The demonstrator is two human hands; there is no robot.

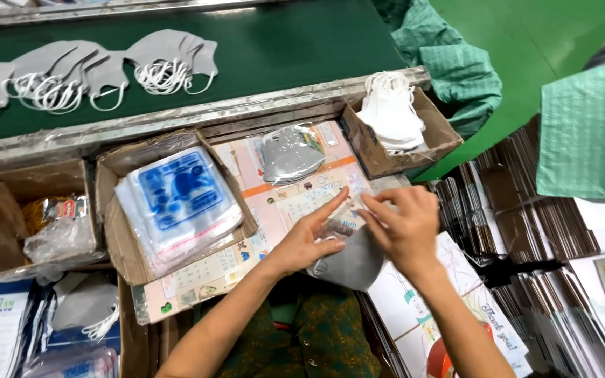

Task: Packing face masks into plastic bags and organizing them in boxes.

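Currently a grey mask (350, 264) in a clear pouch (341, 225) sits between both sets of fingers, above the lap. The left hand (307, 241) supports it from beneath, forefinger extended; the right hand (404, 224) pinches the pouch's top edge. Judged step: bagging, so the next move calls for seating the mask fully, beside the box of printed pouches (176, 199).

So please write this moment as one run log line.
left hand: holds clear bag | right hand: holds grey mask, half in bag | nearby: box of printed bags
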